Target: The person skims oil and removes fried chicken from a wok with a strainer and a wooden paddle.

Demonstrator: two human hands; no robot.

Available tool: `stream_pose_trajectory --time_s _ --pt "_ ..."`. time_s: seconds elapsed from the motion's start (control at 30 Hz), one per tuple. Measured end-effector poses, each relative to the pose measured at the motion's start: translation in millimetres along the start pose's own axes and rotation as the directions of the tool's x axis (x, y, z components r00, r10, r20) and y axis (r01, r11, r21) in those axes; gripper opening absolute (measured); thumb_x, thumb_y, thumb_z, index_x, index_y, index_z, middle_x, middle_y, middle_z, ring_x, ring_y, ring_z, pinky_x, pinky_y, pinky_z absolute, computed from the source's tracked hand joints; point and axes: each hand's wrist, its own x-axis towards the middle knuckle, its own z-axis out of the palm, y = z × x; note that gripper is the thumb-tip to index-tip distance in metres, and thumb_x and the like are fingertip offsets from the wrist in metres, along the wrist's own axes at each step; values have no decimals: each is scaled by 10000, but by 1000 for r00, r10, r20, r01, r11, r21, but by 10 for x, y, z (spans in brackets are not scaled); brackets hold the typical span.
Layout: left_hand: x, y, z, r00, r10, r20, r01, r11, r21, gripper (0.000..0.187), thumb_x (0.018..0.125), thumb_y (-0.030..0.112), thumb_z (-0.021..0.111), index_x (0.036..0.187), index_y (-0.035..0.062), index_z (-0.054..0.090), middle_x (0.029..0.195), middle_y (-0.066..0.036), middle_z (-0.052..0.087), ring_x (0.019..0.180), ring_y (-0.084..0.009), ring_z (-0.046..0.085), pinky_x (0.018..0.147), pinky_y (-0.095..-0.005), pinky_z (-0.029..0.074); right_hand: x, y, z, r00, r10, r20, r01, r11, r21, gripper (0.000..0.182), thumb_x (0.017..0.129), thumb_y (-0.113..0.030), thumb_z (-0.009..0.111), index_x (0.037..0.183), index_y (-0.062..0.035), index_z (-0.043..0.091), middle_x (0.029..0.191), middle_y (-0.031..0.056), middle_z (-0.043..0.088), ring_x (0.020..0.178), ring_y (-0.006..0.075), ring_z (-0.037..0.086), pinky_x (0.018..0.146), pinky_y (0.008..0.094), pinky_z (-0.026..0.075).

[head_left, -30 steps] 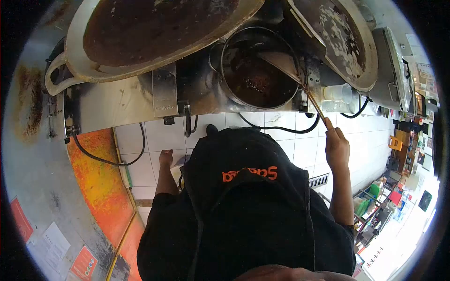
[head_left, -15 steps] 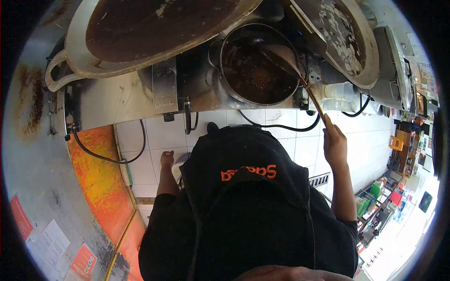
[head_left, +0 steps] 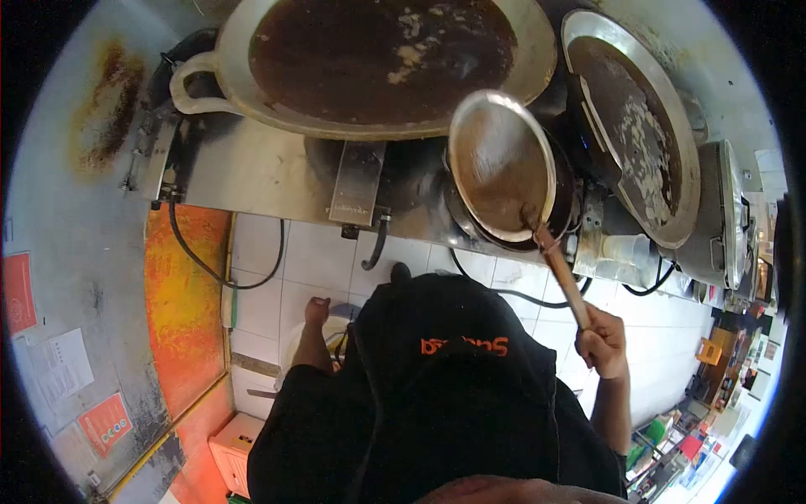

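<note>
My right hand (head_left: 603,343) is closed around the wooden handle of a round strainer (head_left: 501,168) with a pale metal rim and a brownish, shiny face. The strainer is raised over a dark pot (head_left: 568,181) and hides most of it. Beyond the pot is a large two-handled pan (head_left: 195,104) of dark brown liquid with pale bits floating in it. My left hand (head_left: 317,311) hangs low at my side, away from the stove, its fingers curled and nothing visible in them.
At right stand a second wide pan (head_left: 684,214) of dark liquid and a lidded metal pot (head_left: 724,218). A clear plastic cup (head_left: 628,247) sits by the metal counter's (head_left: 243,172) edge. Hoses (head_left: 176,244) hang below; a pale bucket (head_left: 294,343) is near my left hand.
My right hand has lifted the strainer out of the pot and turned its round face into view. The camera view has shifted, so the pans appear farther right and lower.
</note>
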Motion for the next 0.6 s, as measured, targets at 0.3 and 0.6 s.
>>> stream_pose_trajectory --time_s 0.3,0.6 --pt "272 -382 153 998 58 -30 -58 998 -9 384 750 386 645 877 26 603 906 -186 633 906 -315 596 808 -380 460 1677 -1869 40 729 -683 -46 319 398 -860 242 867 -172 452 988 -15 591 658 151 557 578 265 542 584 381 427" --pt "509 -730 320 967 255 -7 -252 960 123 406 751 375 631 912 5 590 921 -191 629 923 -317 588 814 -383 456 3066 -2114 419 894 -436 -103 -83 64 -994 263 803 -105 458 974 -38 646 996 162 634 933 321 613 767 438 494"
